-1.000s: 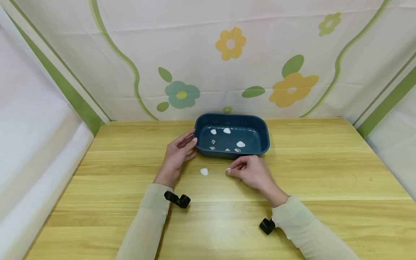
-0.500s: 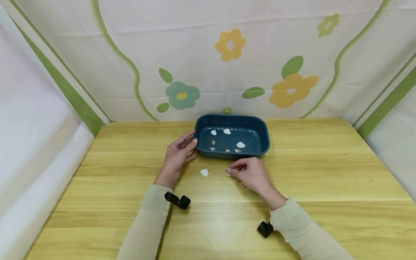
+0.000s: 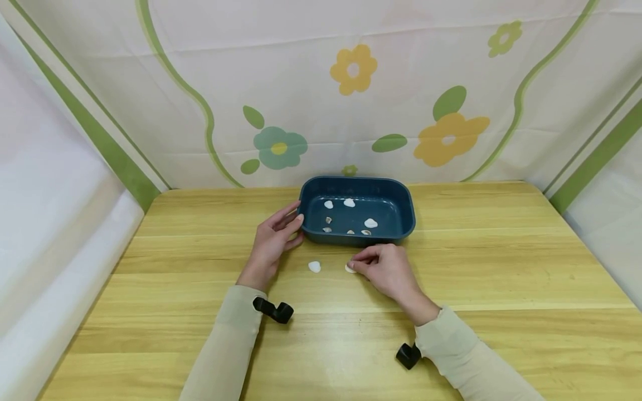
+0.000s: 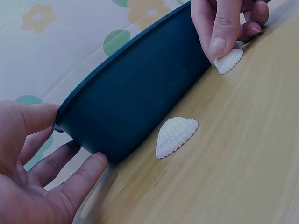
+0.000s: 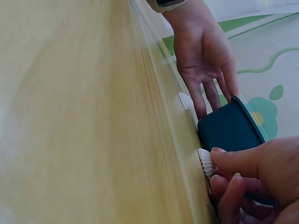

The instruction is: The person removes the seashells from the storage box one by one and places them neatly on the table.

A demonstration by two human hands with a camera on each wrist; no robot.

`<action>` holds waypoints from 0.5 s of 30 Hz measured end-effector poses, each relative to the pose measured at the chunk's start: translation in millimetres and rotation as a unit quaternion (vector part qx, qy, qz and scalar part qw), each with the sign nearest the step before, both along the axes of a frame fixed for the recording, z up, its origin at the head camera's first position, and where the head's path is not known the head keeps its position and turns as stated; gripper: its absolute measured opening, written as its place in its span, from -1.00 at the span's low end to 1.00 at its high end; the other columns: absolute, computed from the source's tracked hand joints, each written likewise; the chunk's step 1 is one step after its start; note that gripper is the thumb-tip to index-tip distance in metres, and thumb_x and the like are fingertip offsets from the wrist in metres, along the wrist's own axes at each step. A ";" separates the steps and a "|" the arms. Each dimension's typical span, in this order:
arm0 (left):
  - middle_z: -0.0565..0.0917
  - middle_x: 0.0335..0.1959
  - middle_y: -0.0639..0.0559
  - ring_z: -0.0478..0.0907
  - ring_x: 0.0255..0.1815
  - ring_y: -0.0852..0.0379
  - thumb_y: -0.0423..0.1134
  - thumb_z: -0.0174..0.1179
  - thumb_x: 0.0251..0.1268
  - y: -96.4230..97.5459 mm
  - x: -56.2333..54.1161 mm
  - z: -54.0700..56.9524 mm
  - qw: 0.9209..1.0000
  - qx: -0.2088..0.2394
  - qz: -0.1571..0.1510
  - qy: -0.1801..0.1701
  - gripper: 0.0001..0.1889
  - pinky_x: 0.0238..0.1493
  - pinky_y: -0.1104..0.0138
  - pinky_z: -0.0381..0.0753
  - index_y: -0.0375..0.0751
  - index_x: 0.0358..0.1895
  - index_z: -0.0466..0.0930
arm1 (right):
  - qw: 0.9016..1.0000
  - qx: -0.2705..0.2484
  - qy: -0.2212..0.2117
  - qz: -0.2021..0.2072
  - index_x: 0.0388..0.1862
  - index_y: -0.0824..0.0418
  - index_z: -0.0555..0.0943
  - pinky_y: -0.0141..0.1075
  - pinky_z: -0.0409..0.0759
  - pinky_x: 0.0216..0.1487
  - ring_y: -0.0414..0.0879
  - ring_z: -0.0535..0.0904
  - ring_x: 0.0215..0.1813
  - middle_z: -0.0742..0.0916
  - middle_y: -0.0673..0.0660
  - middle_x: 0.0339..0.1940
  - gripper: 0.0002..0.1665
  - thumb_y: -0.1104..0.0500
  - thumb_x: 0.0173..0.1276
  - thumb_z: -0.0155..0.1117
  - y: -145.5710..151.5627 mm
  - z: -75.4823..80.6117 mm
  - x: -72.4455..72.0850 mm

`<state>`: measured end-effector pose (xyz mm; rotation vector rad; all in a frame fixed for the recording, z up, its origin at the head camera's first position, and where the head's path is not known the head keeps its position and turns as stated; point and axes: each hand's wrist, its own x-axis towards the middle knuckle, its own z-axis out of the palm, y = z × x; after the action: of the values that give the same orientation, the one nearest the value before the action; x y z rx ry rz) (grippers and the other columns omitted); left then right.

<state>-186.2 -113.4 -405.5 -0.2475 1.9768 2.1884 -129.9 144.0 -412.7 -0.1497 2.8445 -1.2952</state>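
Thumb and fingertips of my right hand [image 3: 386,270] pinch a white ribbed seashell [image 5: 206,161] low at the table surface, just in front of a dark blue tub [image 3: 336,239]. My left hand [image 3: 270,245] rests against the tub's left end with spread, fairly straight fingers; one digit touches the rim and another the lower side, as the left wrist view shows. A second white seashell [image 4: 176,136] lies on the table between the two hands. Inside the tub are several shells: white ones such as a broad seashell [image 3: 370,223], and small brownish ones such as a shell [image 3: 328,220].
The wooden table [image 3: 190,328] runs out on both sides of the tub and toward me. Directly behind the tub hangs a white flowered cloth [image 3: 311,83]. A black wrist mount [image 3: 273,310] sticks out from the left cuff, another mount [image 3: 408,355] from the right.
My right hand has shifted slightly toward me with the pinched seashell, and more of that shell shows below the fingertips. My left hand stays at the tub's end.
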 end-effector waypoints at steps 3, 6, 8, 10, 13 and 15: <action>0.58 0.54 -0.01 0.63 0.46 -0.05 -0.11 0.32 0.58 0.0 0.1 0.0 1.000 0.000 -0.001 0.001 -0.53 0.34 0.05 0.72 0.21 0.48 0.61 | 1.000 -0.001 -0.005 0.000 -0.33 0.08 0.91 -0.41 0.51 -0.45 -0.20 0.59 -0.47 0.86 -0.02 -0.40 -0.93 0.12 0.28 0.67 -0.2 0.2 0.4; 0.58 0.54 0.00 0.63 0.45 -0.03 -0.10 0.33 0.58 0.1 0.3 0.0 1.000 -0.001 0.000 0.000 -0.53 0.33 0.06 0.72 0.22 0.47 0.62 | 1.000 -0.001 -0.007 -0.001 -0.33 0.08 0.90 -0.41 0.51 -0.45 -0.19 0.59 -0.47 0.86 -0.02 -0.40 -0.93 0.13 0.28 0.67 -0.3 0.4 0.5; 0.58 0.54 0.00 0.63 0.45 -0.02 -0.10 0.32 0.58 0.2 0.4 0.3 1.000 -0.002 0.002 -0.001 -0.54 0.33 0.06 0.72 0.22 0.47 0.62 | 1.000 -0.002 -0.007 0.000 -0.33 0.08 0.90 -0.41 0.51 -0.45 -0.19 0.59 -0.47 0.86 -0.02 -0.40 -0.93 0.13 0.28 0.67 -0.2 0.1 0.5; 0.58 0.54 0.00 0.63 0.45 -0.02 -0.10 0.32 0.58 0.6 0.4 0.6 1.000 -0.003 0.003 -0.001 -0.54 0.33 0.06 0.72 0.22 0.47 0.62 | 1.000 -0.003 -0.006 0.000 -0.33 0.09 0.90 -0.41 0.52 -0.45 -0.20 0.59 -0.47 0.86 -0.02 -0.40 -0.92 0.13 0.28 0.68 0.0 0.0 0.7; 0.58 0.54 0.00 0.63 0.45 -0.03 -0.11 0.32 0.58 1.2 0.6 1.0 1.000 -0.002 0.004 -0.001 -0.53 0.34 0.05 0.72 0.22 0.47 0.62 | 1.000 -0.005 -0.006 0.000 -0.34 0.09 0.89 -0.41 0.52 -0.44 -0.20 0.59 -0.47 0.85 -0.02 -0.41 -0.92 0.13 0.27 0.68 0.4 0.3 1.1; 0.57 0.54 0.00 0.63 0.45 -0.04 -0.11 0.32 0.59 1.4 0.4 1.0 1.000 -0.003 0.004 -0.001 -0.53 0.34 0.04 0.71 0.22 0.48 0.62 | 1.000 -0.008 -0.006 0.000 -0.34 0.09 0.89 -0.41 0.52 -0.44 -0.20 0.59 -0.48 0.85 -0.02 -0.42 -0.91 0.13 0.27 0.68 0.5 0.6 1.3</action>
<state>-185.7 -112.0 -404.5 -0.2594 1.9845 2.1871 -128.5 144.5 -412.1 -0.1418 2.8258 -1.3141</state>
